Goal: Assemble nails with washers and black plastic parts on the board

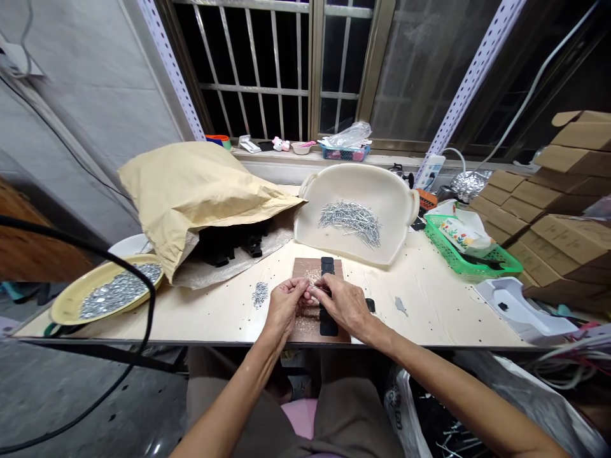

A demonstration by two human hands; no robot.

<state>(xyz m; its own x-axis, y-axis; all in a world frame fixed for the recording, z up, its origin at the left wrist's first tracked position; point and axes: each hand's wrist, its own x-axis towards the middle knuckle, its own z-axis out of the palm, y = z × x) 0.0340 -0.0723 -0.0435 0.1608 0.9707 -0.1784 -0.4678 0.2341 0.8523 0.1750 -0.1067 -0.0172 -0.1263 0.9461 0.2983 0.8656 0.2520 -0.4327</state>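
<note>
My left hand point(286, 304) and my right hand point(344, 304) meet over a brown board point(303, 332) near the table's front edge. Thumb and fingers of each are pinched together, almost touching. A thin, light sliver shows between the fingertips, too small to name. Under my right hand, a row of black flat pieces point(329, 323) runs along the board, partly covered by the hand. Pale crumbs or small bits lie scattered on the board. To the left is a small pile of shiny metal pieces point(260, 294). Another black piece point(370, 305) lies right of my right hand.
Behind the board stands a white basin point(309, 222) with thin metal pins point(351, 219). At left are an open paper sack point(205, 184) of black parts and a yellow bowl point(64, 310) of metal pieces. A green basket point(501, 267) and stacked cardboard boxes point(563, 235) stand right.
</note>
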